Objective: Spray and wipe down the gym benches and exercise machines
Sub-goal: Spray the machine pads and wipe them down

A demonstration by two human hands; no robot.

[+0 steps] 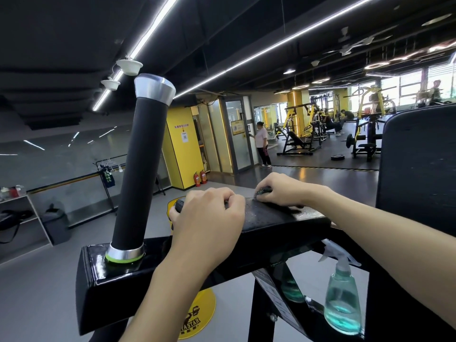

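Note:
A black padded arm rest (276, 217) on an exercise machine lies across the middle of the view, its top wet with droplets. My left hand (209, 215) grips the pad's near left end, fingers curled over its edge. At the pad's far edge my right hand (278, 191) presses a dark cloth (263, 191), bunched under curled fingers. A clear spray bottle (343, 299) with blue-green liquid hangs on the machine's frame at the lower right. A tall black handle post (138, 174) with a silver cap rises from the black frame (103, 280) at the left.
A large black back pad (419, 164) stands at the right. A shelf (22, 218) with bags is at the far left beside a grey bin (55, 224). A person (262, 144) stands by a glass door; yellow machines (303, 134) fill the far floor.

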